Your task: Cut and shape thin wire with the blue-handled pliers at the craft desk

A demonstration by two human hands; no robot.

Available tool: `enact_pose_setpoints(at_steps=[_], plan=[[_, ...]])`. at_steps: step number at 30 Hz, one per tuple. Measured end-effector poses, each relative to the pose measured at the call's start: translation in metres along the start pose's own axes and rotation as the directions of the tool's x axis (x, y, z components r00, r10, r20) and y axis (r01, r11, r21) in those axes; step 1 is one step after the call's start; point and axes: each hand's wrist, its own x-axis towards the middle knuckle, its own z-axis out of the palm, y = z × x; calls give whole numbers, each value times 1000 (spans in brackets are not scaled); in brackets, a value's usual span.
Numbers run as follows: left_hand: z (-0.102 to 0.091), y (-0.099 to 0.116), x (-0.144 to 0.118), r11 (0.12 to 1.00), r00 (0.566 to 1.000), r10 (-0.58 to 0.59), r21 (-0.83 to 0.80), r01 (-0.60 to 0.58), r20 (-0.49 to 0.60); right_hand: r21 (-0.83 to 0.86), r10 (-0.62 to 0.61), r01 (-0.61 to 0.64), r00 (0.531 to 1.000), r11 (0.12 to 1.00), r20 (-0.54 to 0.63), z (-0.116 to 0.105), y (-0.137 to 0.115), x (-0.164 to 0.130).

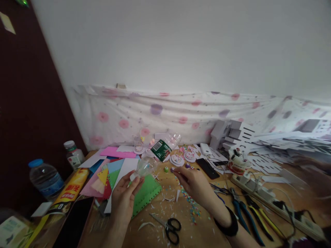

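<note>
My left hand [126, 193] is closed around the white-capped neck of a clear plastic bottle [161, 150]. The bottle lies tilted away from me, its green label facing up and its base toward the wall. My right hand [191, 181] reaches in from the right with fingertips pinched at a small purple ball with an eye [172, 169]. Just left of it sits a similar green ball [166, 169], and more purple ones [188, 165] lie beyond my right hand. Round white paper pieces with pink trim [177, 159] stand behind them. Black-handled scissors [169, 227] lie on the table in front.
Colourful confetti [192, 206] and paper scraps litter the wood. Green sheets [144, 196] lie beside my left hand. Pliers [244, 213], a power strip [279, 206] and a phone [207, 168] are at right. Bottles [46, 181] and a dark phone [73, 224] stand or lie left. A blurred hand [315, 179] shows far right.
</note>
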Motion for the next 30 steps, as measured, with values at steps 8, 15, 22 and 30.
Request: enact_pose_setpoints(at_steps=[8,15,22,30], plan=[[7,0,-12,922,957,287,282,-266,-36,-436,-272,230,962,870,-36,-31,-18,4],[7,-5,-15,816,920,381,433,-382,93,-583,-558,508,822,634,110,-45,-53,31],[-2,14,-24,755,901,265,507,-415,343,-273,-541,599,799,753,261,-67,-60,85],[-6,44,-34,854,934,164,429,-296,318,393,-461,321,818,862,344,-47,-19,113]])
